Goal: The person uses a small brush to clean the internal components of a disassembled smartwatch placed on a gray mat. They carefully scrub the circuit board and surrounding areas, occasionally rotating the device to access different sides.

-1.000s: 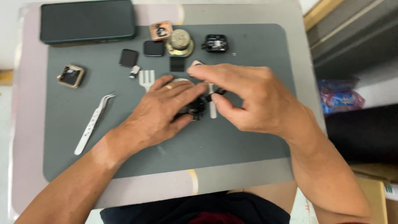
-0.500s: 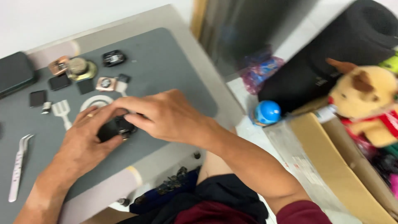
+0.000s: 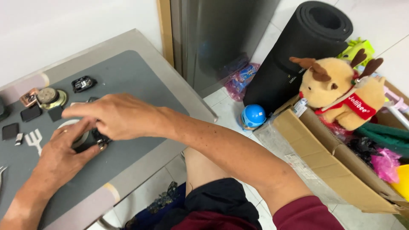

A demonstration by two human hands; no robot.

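From the head view I see my left hand (image 3: pixel 59 151) and right hand (image 3: pixel 113 116) meeting over a small black part (image 3: pixel 93 139) on the grey mat (image 3: pixel 128 81) of the desk (image 3: pixel 140 42). Both grips close on that part, pinched between the fingertips. A white fork-shaped tool (image 3: pixel 35 139) lies just left of the grip, a round brass piece (image 3: pixel 50 97) beyond it.

The single head camera looks steeply down from close above, turned toward two o'clock: table (image 3: pixel 140 47) at nine o'clock, floor clutter (a cardboard box (image 3: pixel 341 166)) at three o'clock.
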